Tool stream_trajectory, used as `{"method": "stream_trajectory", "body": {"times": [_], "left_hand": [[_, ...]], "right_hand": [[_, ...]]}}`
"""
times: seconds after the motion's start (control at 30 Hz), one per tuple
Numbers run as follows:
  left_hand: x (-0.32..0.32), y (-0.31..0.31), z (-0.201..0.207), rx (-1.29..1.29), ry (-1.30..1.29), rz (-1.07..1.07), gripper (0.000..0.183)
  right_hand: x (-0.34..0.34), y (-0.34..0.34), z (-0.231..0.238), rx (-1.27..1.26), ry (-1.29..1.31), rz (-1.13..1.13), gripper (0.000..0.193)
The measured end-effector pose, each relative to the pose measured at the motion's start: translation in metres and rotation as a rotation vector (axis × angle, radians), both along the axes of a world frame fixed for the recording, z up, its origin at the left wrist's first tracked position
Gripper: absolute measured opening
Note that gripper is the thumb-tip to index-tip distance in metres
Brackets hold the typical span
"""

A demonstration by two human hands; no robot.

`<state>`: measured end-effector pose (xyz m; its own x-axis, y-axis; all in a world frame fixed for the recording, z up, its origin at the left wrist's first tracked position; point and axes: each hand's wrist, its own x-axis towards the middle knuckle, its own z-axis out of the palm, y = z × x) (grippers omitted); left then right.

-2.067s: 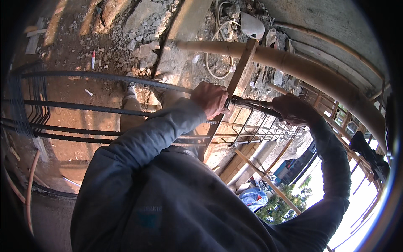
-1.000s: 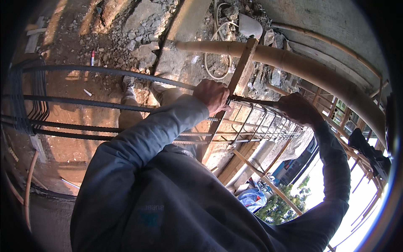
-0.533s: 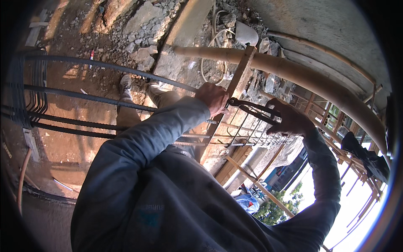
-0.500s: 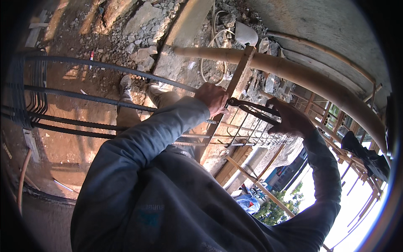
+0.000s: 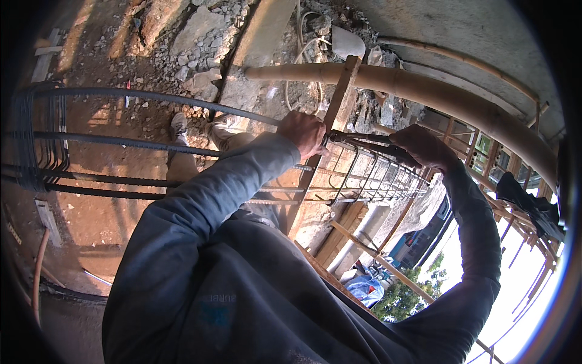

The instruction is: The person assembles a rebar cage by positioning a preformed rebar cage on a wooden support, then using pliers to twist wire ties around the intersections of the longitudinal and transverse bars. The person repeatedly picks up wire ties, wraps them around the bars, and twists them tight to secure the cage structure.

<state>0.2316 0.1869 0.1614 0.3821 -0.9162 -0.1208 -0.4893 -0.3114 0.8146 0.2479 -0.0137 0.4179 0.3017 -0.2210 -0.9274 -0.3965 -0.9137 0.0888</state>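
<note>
My left hand (image 5: 301, 133) is closed over the uppermost steel rebar (image 5: 182, 99), beside the slanting wooden bar (image 5: 341, 91). What its fingertips touch is hidden. My right hand (image 5: 424, 147) grips the handles of dark pincers (image 5: 370, 142), fingers wrapped round them. The pincer jaws sit at the rebar cage, next to my left fingers; whatever lies between the jaws is too small to make out. Several ribbed bars run from the left under my left arm, and square stirrups (image 5: 376, 173) are spaced along the cage to the right.
A bundle of stirrups (image 5: 37, 136) hangs round the bars at far left. A thick bamboo pole (image 5: 418, 85) crosses beyond my hands. Rubble (image 5: 200, 54) and a pale hose (image 5: 288, 91) lie on the ground. Scaffolding (image 5: 479, 148) and dark cloth (image 5: 527, 200) are at right.
My right hand has closed from spread fingers to a grip, bringing the pincer handles together and rising slightly. My left hand stays at the rebar, and the whole view has shifted a little.
</note>
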Motion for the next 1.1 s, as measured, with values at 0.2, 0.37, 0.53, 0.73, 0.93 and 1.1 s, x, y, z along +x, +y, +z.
{"method": "stream_trajectory", "body": {"times": [0.2, 0.37, 0.53, 0.73, 0.93, 1.1], "left_hand": [[0.002, 0.001, 0.001, 0.019, 0.01, -0.017, 0.058], [0.002, 0.0, 0.0, 0.011, -0.022, -0.01, 0.058], [0.0, 0.002, 0.0, -0.044, -0.041, 0.02, 0.058], [0.002, 0.002, 0.002, 0.025, -0.027, -0.02, 0.058], [0.002, 0.002, 0.002, 0.0, -0.049, -0.016, 0.062], [0.004, 0.002, 0.005, 0.067, -0.025, -0.039, 0.063]], "right_hand": [[-0.005, 0.018, 0.007, -0.033, -0.049, 0.5, 0.065], [-0.018, 0.017, 0.007, 0.061, -0.431, 1.076, 0.065], [-0.007, -0.009, 0.002, 0.24, -0.783, 1.51, 0.041], [-0.026, -0.018, 0.004, 0.132, -0.575, 1.424, 0.053], [-0.037, -0.001, 0.017, 0.029, -0.514, 1.117, 0.046], [-0.027, 0.011, 0.004, -0.026, -0.818, 1.449, 0.041]]}}
